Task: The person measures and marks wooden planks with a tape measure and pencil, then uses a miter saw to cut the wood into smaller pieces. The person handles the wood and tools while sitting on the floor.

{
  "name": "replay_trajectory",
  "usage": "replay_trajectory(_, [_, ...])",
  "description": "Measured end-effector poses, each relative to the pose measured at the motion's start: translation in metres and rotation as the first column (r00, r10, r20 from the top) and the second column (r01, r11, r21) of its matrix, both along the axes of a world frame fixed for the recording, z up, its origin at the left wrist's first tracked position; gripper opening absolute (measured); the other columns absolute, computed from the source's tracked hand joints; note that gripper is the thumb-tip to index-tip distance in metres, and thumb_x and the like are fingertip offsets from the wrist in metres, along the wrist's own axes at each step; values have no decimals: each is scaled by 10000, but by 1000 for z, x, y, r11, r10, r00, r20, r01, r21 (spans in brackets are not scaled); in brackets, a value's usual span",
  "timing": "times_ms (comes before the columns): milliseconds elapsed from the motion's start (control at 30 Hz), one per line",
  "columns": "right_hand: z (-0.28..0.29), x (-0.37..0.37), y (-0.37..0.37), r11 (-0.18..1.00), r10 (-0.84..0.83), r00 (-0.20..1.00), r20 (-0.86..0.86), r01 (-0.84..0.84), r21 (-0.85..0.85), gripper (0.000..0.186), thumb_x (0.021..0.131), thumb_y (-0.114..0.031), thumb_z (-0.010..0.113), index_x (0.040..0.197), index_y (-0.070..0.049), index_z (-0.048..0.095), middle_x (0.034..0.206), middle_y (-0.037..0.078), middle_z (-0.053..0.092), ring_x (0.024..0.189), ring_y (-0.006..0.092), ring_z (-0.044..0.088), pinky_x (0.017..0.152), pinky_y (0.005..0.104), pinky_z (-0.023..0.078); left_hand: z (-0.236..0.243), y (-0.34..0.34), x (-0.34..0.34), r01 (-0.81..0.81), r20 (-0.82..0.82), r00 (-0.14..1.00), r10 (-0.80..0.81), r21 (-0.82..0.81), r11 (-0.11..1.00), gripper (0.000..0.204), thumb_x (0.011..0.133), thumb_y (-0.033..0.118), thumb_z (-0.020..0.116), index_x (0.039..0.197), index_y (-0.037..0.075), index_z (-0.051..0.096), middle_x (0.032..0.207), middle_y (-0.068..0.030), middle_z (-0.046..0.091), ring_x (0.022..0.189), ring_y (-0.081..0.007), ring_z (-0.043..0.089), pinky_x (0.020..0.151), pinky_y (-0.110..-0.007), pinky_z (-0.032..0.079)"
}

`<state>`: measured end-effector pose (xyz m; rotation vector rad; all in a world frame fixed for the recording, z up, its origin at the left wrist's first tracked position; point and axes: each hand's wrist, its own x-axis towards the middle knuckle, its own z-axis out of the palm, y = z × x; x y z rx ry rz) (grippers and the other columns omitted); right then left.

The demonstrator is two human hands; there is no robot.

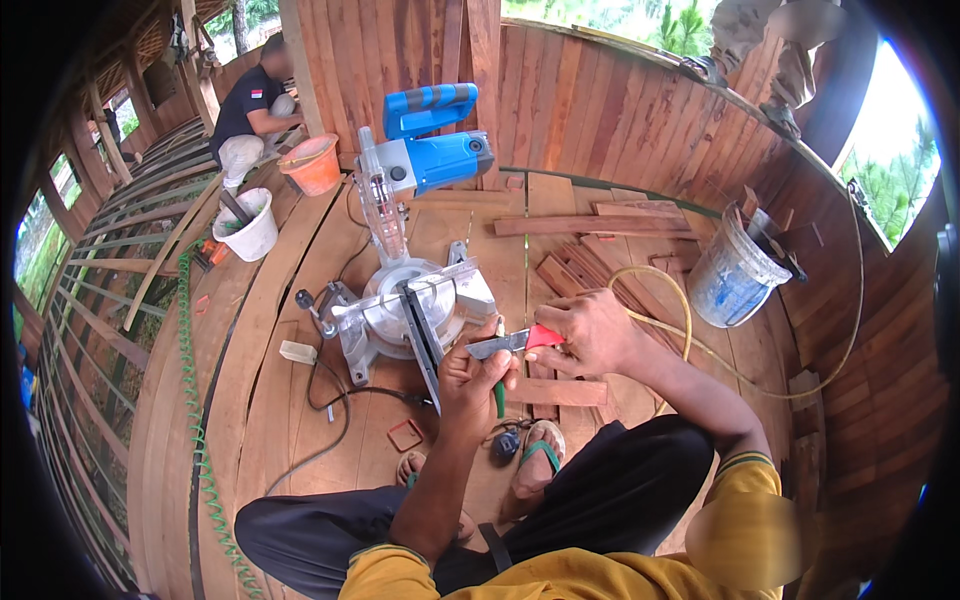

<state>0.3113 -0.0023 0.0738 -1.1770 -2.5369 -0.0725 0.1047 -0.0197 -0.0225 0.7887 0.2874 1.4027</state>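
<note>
Over the floor (285,410), my right hand (592,328) grips the knife (518,341) leftward across the near-far stick (499,402) my left hand (468,388) pinches.

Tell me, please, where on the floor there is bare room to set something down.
A broad bare patch of floor lies between the green coiled hose and the pale block. A smaller one lies between the saw and the planks. It is crowded around the planks, yellow hose and blue-stained bucket, and near the feet.
</note>
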Motion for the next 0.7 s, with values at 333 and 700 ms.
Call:
replay_trajectory(333, [-3, -1, -1, 996, -14, 1000, 27, 12, 86, 440, 795, -481, 786, 840, -80, 610, 728, 98, 602, 658, 356, 662, 573, 452, 520, 12, -6, -6, -47, -99, 994, 41, -58, 997, 332, 976, 53, 733, 1302, 30, 669, 773, -45, 619, 618, -82, 521, 517, -237, 392])
replay_trajectory(700, [-6, -2, 0, 990, -97, 995, -11, 98, 101, 440, 821, -472, 777, 833, -72, 594, 684, 123, 582, 641, 372, 651, 562, 463, 503, 9, -3, -7, -53, -170, 985, 28, -141, 989, 298, 980, 69, 737, 1266, 19, 671, 805, -31, 623, 630, -74, 534, 502, -234, 397])
